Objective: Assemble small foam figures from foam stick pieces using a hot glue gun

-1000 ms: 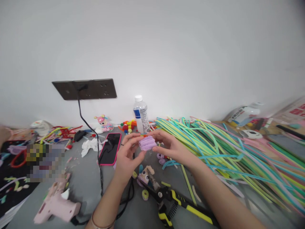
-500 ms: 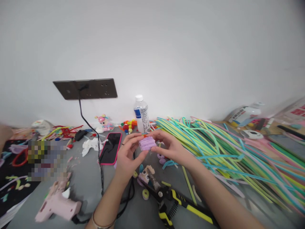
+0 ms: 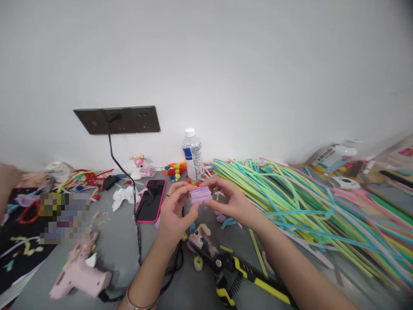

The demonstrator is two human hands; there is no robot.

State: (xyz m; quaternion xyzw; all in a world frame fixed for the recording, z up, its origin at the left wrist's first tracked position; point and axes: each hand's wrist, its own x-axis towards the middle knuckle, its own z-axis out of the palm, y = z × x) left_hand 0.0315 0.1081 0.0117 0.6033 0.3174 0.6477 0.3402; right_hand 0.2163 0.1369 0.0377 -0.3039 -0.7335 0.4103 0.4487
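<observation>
Between my two hands is a small lilac block of fuzzy pipe cleaner rows, lifted over the grey table. My left hand pinches its left end, thumb below and fingers above. The right end sits between the thumb and fingers of my right hand. Below them lie black-and-yellow pliers, their jaws next to a small figure with big eyes. A yellow-green coil rests beside the pliers.
A pink glue gun with a black cable lies at lower left. A pink-cased phone, crumpled tissue and bottle stand or lie behind. Many pipe cleaners spread across the right. Another person's arm shows at far left.
Both hands keep hold of the lilac block, which has turned slightly. At the far left, the other person's arm has come further into view. The view has shifted slightly.
</observation>
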